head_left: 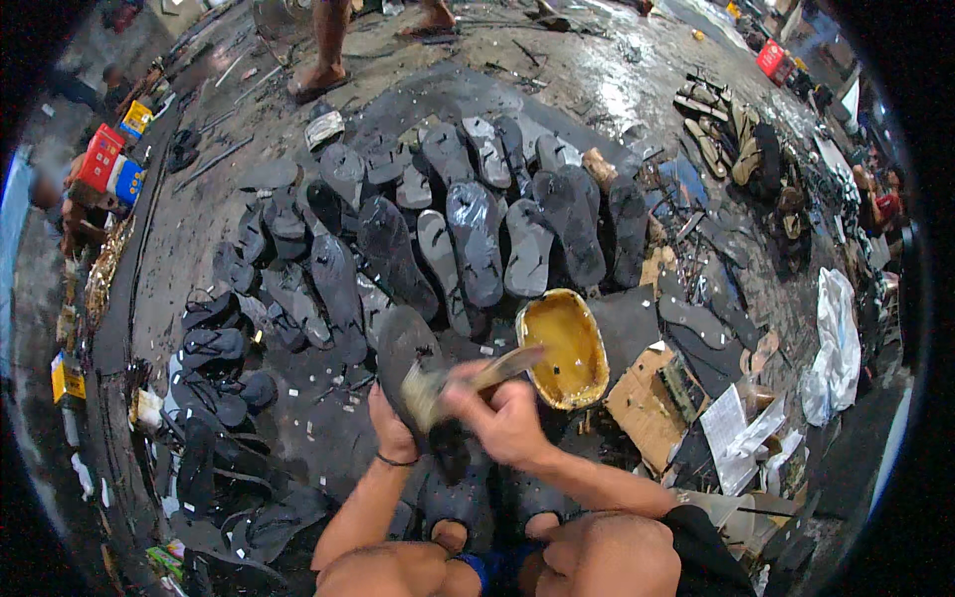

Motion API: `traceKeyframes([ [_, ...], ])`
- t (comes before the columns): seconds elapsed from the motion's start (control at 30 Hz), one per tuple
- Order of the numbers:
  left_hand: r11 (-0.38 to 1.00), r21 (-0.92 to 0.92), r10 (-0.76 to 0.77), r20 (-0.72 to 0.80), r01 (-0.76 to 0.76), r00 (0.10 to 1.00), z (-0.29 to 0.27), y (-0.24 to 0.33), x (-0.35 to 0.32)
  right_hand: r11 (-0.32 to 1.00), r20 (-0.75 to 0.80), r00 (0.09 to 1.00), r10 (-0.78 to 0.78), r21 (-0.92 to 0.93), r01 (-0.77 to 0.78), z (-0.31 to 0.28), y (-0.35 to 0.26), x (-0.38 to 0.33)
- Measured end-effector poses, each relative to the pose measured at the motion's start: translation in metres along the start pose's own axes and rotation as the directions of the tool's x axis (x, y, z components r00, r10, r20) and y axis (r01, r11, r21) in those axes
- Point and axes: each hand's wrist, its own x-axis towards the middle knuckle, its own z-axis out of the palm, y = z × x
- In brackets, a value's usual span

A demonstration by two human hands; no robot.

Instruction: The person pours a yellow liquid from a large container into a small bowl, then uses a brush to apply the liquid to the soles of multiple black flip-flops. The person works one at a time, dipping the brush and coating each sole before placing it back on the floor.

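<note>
Head view showed you seated low on the wet concrete floor [617, 90], knees bare at the lower edge; your left hand [393, 430] was wrapped around the near end of a dark sandal sole [406, 348], holding it tilted up in front of you; your right hand [505, 418] was closed on the handle of a flat brush [497, 370], its blade lying across the sole and pointing toward the yellow glue bowl [565, 348]; that bowl sat on the floor just beside your right hand, on its far right side, with glossy yellow paste inside; a thin dark band circled your left wrist; beyond the held sole, rows of dark soles [477, 239] lay spread flat toward the far edge of the floor, several shining wet; finished strapped sandals [214, 343] were stacked along the left edge of the floor; torn cardboard [647, 403] and paper scraps lay to the right of the bowl, with a white plastic bag [834, 343] near the right edge; another person's bare feet [318, 80] stood at the far edge, well apart from your hands; coloured boxes [104, 157] sat at the far left.
</note>
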Motion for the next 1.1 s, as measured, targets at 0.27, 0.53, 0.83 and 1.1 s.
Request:
traceKeyframes([
  [0.27,0.504,-0.605,-0.498,0.380,0.616,0.780,-0.054,-0.003,-0.111,0.729,-0.049,0.919,0.392,0.626,-0.278,-0.048,0.006,0.010],
  [0.53,0.889,-0.371,-0.317,-0.081,0.267,0.945,0.013,0.036,0.003,0.720,0.081,0.893,-0.443,-0.562,0.408,-0.005,0.015,0.006],
  [0.83,0.815,-0.465,-0.388,0.005,0.345,0.922,0.028,0.012,0.015,0.952,-0.006,0.970,-0.244,-0.191,0.239,-0.004,-0.016,0.025],
  [1.1,0.884,-0.444,-0.218,-0.115,0.146,0.969,0.040,0.053,0.017,0.925,-0.166,0.966,-0.196,-0.357,0.127,-0.037,0.019,0.035],
])
